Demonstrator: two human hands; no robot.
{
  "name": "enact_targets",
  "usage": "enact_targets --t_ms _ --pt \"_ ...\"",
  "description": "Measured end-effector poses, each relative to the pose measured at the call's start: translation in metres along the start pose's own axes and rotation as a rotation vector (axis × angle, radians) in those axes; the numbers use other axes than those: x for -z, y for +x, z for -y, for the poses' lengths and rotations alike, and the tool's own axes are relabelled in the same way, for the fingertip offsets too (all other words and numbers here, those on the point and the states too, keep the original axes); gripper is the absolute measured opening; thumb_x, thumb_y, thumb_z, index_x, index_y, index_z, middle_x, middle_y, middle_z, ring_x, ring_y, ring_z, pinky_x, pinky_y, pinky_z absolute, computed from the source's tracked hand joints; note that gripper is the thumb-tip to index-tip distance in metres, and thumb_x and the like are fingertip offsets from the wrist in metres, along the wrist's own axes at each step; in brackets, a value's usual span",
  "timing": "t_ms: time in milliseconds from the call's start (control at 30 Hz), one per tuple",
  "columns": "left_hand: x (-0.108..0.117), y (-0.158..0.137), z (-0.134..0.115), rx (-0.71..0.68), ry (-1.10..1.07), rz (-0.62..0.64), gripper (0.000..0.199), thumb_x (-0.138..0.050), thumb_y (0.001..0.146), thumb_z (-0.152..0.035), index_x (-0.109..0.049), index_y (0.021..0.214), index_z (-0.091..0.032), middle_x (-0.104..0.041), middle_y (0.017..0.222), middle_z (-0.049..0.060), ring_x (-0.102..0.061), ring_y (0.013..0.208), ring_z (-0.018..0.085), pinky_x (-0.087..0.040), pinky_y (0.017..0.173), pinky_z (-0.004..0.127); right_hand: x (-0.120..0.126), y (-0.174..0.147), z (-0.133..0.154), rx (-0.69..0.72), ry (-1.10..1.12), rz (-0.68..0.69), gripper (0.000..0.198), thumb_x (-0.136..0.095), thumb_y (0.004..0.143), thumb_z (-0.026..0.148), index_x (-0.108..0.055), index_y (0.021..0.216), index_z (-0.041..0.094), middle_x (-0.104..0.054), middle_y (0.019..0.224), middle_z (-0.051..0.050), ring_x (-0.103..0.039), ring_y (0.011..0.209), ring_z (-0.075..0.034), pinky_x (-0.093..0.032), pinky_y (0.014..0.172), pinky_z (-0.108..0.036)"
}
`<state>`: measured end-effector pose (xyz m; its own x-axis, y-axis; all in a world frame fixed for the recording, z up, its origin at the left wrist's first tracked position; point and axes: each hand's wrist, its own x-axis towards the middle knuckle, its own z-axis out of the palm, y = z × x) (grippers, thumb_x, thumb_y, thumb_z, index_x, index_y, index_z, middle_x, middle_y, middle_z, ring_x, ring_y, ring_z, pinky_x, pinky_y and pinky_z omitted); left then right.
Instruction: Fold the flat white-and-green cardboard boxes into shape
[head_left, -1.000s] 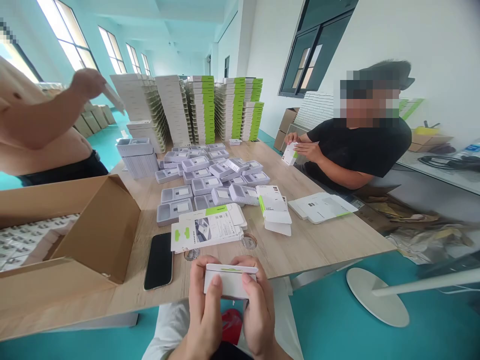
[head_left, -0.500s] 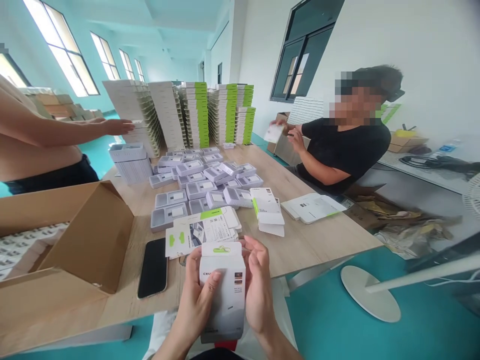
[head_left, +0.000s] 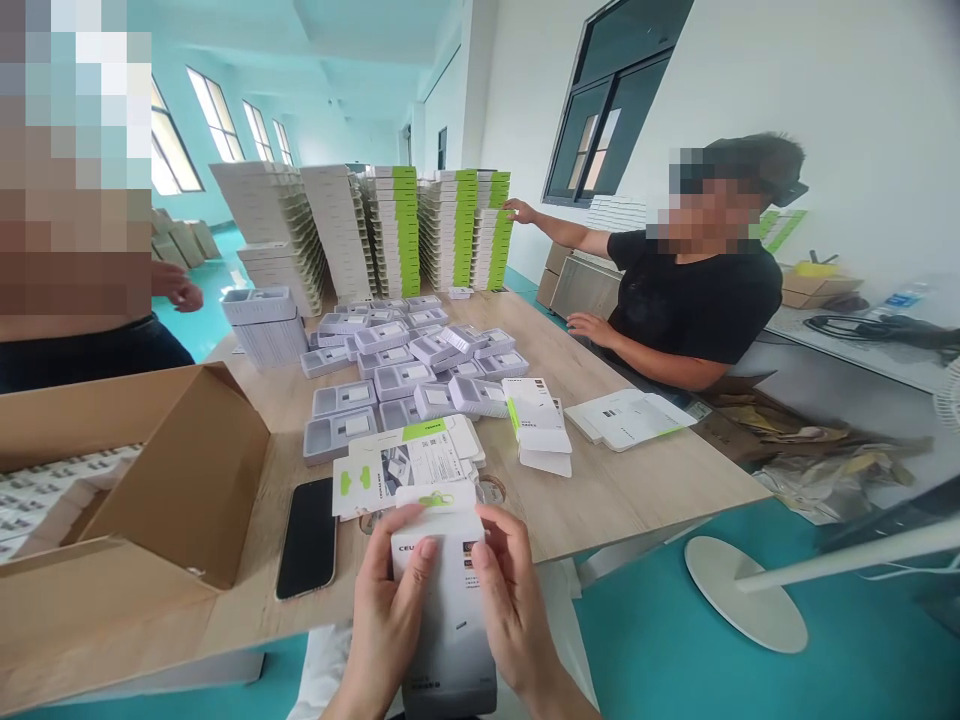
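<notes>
1. Head view is showing one white cardboard retail box with a green hang tab [head_left: 444, 590], standing upright just in front of the near edge of the light wooden counter [head_left: 637, 490], over the person's lap.
2. One left hand [head_left: 382, 630] is gripping the box's left side, its fingers [head_left: 425, 555] curling over the front face.
3. One right hand [head_left: 510, 610] is gripping the right side, fingers closing on the box too.
4. One black smartphone [head_left: 307, 537] is lying flat on the counter, just left of the hands.
5. One open brown cardboard carton [head_left: 187, 480] is sitting at the left, near the phone.
6. One flattened white-and-green box sleeve [head_left: 409, 462] is lying just beyond the held box.
7. Many grey plastic trays [head_left: 409, 355] are spreading across the middle; too many overlap to count.
8. About six tall stacks of white-and-green boxes [head_left: 397, 230] are rising at the far end.
9. Two other people are sitting or standing nearby; one in a black shirt [head_left: 697, 290] is reaching to the stacks.
</notes>
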<state>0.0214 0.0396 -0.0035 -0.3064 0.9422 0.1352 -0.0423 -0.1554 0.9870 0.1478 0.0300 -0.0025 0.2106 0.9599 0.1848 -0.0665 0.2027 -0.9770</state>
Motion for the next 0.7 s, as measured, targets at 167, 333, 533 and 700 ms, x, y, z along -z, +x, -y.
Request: enact_targets --t_ms 167,333,533,700 --pt "0.004 0.009 -0.001 0.057 0.014 0.038 0.046 -0.075 0.087 -0.065 -0.070 0.107 -0.024 -0.081 0.098 0.004 -0.074 0.087 0.023 -0.058 0.077 0.032 -0.007 -0.017 -0.018 -0.056 0.062 0.009 0.059 -0.061 0.102 0.059 -0.053 0.150 0.027 -0.075 0.136 -0.011 -0.072 0.119 -0.027 -0.057 0.101 -0.038" --pt "0.006 0.005 -0.017 0.116 0.037 0.088 0.045 -0.059 0.098 -0.067 -0.069 0.109 -0.025 -0.079 0.103 0.004 -0.067 0.082 0.018 -0.052 0.073 0.028 0.000 -0.013 -0.020 -0.040 0.012 0.079 0.054 -0.058 0.104 0.059 -0.058 0.149 0.028 -0.070 0.147 -0.010 -0.066 0.134 -0.028 -0.054 0.110 -0.037" --pt "0.008 0.011 -0.005 0.019 0.097 0.011 0.053 -0.051 0.098 -0.074 -0.064 0.116 -0.026 -0.072 0.115 0.008 -0.066 0.108 0.026 -0.051 0.096 0.040 -0.003 -0.005 -0.009 -0.107 0.039 0.168 0.055 -0.049 0.107 0.060 -0.058 0.152 0.030 -0.061 0.157 -0.007 -0.052 0.150 -0.029 -0.040 0.127 -0.042" --pt "0.007 0.023 0.004 0.000 0.110 -0.095 0.058 -0.060 0.092 -0.076 -0.057 0.120 -0.026 -0.068 0.115 0.009 -0.067 0.106 0.027 -0.052 0.091 0.042 -0.008 -0.020 -0.020 -0.158 -0.032 0.181 0.047 -0.050 0.106 0.063 -0.067 0.134 0.030 -0.078 0.132 -0.008 -0.072 0.125 -0.029 -0.060 0.103 -0.036"
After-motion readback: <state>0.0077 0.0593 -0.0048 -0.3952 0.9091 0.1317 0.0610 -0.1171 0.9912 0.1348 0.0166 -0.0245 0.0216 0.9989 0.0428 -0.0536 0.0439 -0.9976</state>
